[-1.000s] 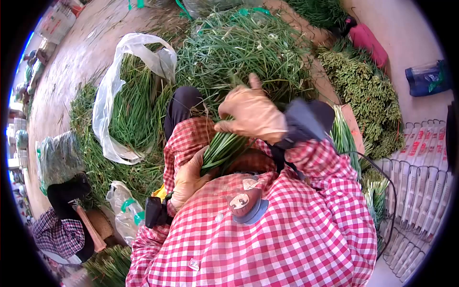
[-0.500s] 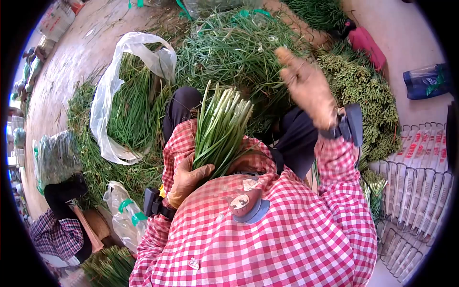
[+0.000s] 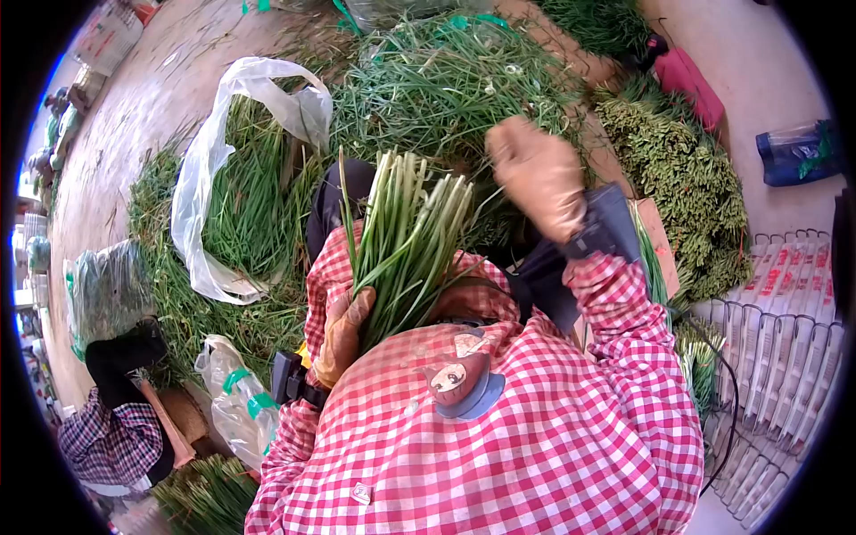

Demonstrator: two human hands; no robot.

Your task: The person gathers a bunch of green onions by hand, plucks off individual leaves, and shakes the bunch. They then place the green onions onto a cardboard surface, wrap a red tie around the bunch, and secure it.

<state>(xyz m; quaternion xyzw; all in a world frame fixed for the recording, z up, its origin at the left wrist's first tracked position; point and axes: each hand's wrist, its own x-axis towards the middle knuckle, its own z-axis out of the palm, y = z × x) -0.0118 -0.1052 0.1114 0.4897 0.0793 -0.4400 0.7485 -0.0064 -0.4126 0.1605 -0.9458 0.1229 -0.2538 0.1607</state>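
Note:
In my gloved left hand (image 3: 346, 334) is a bunch of chives (image 3: 406, 236), long green stalks with pale cut ends fanned upward in front of my chest. My right hand (image 3: 533, 174), gloved too, is raised to the right of the bunch and apart from it, above my knee. Its fingers are curled in; what they hold, if anything, is hidden. Beyond both hands lies a big loose heap of green stalks (image 3: 428, 89).
An open clear plastic bag (image 3: 192, 214) with green stalks stands at the left. To the right are a stack of tied green bunches (image 3: 678, 178) and white wire-edged racks (image 3: 776, 357). A person in a checked sleeve (image 3: 111, 441) sits at the lower left.
My right hand has moved left and slightly down, and its fingers have curled in. The stalks in my left hand have spread a little wider.

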